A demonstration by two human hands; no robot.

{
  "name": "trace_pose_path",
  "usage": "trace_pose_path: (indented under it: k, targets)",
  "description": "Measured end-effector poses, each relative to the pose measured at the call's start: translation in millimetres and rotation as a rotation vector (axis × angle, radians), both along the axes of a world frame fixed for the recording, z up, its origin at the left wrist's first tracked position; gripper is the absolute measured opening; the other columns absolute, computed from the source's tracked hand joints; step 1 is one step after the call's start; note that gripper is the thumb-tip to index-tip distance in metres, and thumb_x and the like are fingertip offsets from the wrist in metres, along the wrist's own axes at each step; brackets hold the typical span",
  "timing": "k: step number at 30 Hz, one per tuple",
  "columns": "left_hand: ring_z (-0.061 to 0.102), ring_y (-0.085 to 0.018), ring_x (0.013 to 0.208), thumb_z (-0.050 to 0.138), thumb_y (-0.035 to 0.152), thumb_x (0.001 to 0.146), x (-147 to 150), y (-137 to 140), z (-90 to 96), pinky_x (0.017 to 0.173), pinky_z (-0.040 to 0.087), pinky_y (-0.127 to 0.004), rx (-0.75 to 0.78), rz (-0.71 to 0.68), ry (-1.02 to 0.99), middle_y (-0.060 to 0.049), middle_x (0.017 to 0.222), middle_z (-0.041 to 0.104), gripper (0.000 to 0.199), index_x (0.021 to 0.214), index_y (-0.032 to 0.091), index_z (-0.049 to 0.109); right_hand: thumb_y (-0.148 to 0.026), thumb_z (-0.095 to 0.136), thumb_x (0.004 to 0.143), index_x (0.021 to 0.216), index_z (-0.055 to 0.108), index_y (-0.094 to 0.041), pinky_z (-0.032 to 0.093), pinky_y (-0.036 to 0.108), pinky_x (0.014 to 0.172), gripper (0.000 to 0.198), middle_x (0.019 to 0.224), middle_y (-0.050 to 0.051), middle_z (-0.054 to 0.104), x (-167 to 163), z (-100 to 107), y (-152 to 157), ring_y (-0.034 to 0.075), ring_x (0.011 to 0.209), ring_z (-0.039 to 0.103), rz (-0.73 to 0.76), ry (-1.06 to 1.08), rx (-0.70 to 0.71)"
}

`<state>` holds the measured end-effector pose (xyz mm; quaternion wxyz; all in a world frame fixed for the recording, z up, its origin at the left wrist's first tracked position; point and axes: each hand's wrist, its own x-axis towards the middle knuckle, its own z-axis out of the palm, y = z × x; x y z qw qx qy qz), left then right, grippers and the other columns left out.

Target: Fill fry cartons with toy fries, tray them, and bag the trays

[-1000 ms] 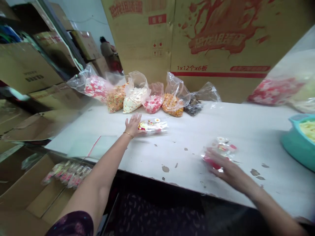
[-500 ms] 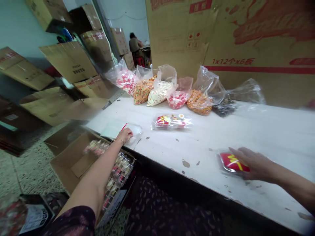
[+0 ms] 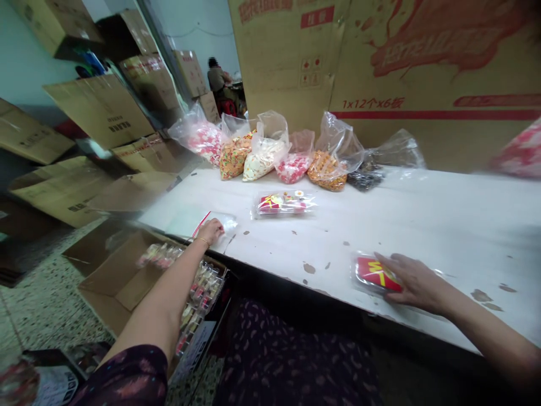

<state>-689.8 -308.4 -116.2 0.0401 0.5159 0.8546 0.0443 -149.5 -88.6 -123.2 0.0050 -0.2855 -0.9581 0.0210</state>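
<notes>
My left hand (image 3: 212,230) is at the near left edge of the white table, its fingers closed on a clear plastic zip bag (image 3: 228,220) with a red strip along one side. My right hand (image 3: 408,279) lies over a clear plastic pack (image 3: 363,273) holding a red piece with a yellow mark; the thumb and fingers grip its right end, and part of the pack is hidden under them. A similar clear pack (image 3: 283,204) with a red piece and small toy-like food pieces lies flat on the table between and beyond my hands.
Several clear bags of small coloured pieces (image 3: 270,160) line the table's back, before a large cardboard box (image 3: 287,67). An open carton (image 3: 110,282) of small packs stands below the left edge. Stacked boxes (image 3: 101,113) fill the left; a person (image 3: 217,79) sits far back.
My view has turned slightly right, so things sit further left and a pink-and-white bag shows at the right edge. Both hands keep their holds.
</notes>
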Motion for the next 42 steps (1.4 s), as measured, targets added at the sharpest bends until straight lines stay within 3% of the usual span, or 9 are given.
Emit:
trace_pose_path:
  k: [4,7,12,16,23,28,37,42]
  targets:
    - [0.049,-0.021,0.092,0.048,0.021,0.075,39.8,9.8,9.4,0.077,0.038,-0.035,0.023,-0.005,0.04,-0.006,0.093,0.056,0.009,0.072,0.018,0.056,-0.053,0.054,0.065,0.129,0.042,-0.013,0.041,0.041,0.077,0.076,0.107,0.02,0.053,-2.1,5.3,-5.1,0.03,0.088,0.054,-0.017,-0.056,0.028]
    - [0.049,-0.021,0.091,0.047,0.022,0.077,100.2,29.0,8.3,0.078,0.037,-0.036,0.08,-0.2,-0.036,-0.006,0.092,0.055,0.009,0.077,0.018,0.055,-0.059,0.049,0.067,0.131,0.039,-0.014,0.04,0.041,0.078,0.078,0.108,0.019,0.052,-8.3,13.7,-17.0,0.029,0.088,0.053,-0.05,-0.017,0.074]
    - [0.05,-0.019,0.087,0.044,0.022,0.078,209.9,69.8,-12.1,0.077,0.037,-0.034,0.087,-0.411,-0.174,-0.006,0.089,0.055,0.01,0.077,0.018,0.053,-0.063,0.05,0.066,0.133,0.033,-0.017,0.037,0.039,0.08,0.083,0.11,0.017,0.05,-32.6,29.7,-44.1,0.029,0.091,0.05,-0.082,0.002,0.125]
    - [0.049,-0.02,0.086,0.043,0.022,0.079,254.6,88.8,-28.4,0.075,0.037,-0.035,0.141,-0.427,-0.212,-0.006,0.089,0.054,0.009,0.076,0.018,0.051,-0.062,0.053,0.064,0.133,0.032,-0.016,0.033,0.039,0.082,0.085,0.111,0.018,0.049,-41.9,36.0,-51.2,0.03,0.095,0.046,-0.167,-0.048,0.16]
    - [0.048,-0.017,0.082,0.045,0.018,0.077,266.5,88.6,-38.3,0.075,0.038,-0.033,0.403,-0.406,-0.38,-0.004,0.083,0.052,0.007,0.071,0.018,0.048,-0.061,0.056,0.063,0.133,0.032,-0.019,0.03,0.041,0.083,0.085,0.111,0.017,0.048,-49.6,32.0,-47.9,0.031,0.096,0.044,-0.303,-0.108,0.181]
    - [0.048,-0.016,0.078,0.043,0.018,0.078,265.6,86.3,-43.3,0.073,0.04,-0.031,0.567,-0.334,-0.446,-0.004,0.079,0.05,0.01,0.068,0.018,0.045,-0.063,0.056,0.061,0.134,0.03,-0.021,0.032,0.039,0.083,0.088,0.109,0.014,0.048,-68.5,27.8,-56.7,0.029,0.095,0.045,-0.198,-0.115,0.089]
    - [0.05,-0.014,0.073,0.046,0.017,0.077,266.8,88.3,-29.7,0.069,0.042,-0.028,0.264,-0.336,-0.399,-0.003,0.087,0.047,0.008,0.07,0.019,0.046,-0.066,0.058,0.057,0.134,0.03,-0.02,0.033,0.038,0.082,0.093,0.109,0.015,0.049,-80.0,28.3,-53.7,0.029,0.095,0.045,-0.144,-0.172,0.032]
    - [0.049,-0.013,0.07,0.042,0.014,0.078,271.9,84.1,-31.4,0.07,0.044,-0.028,0.301,-0.312,-0.405,-0.003,0.087,0.045,0.009,0.07,0.019,0.045,-0.067,0.056,0.059,0.134,0.029,-0.022,0.032,0.038,0.082,0.092,0.108,0.014,0.048,-85.2,26.0,-52.9,0.029,0.096,0.044,-0.141,-0.17,0.051]
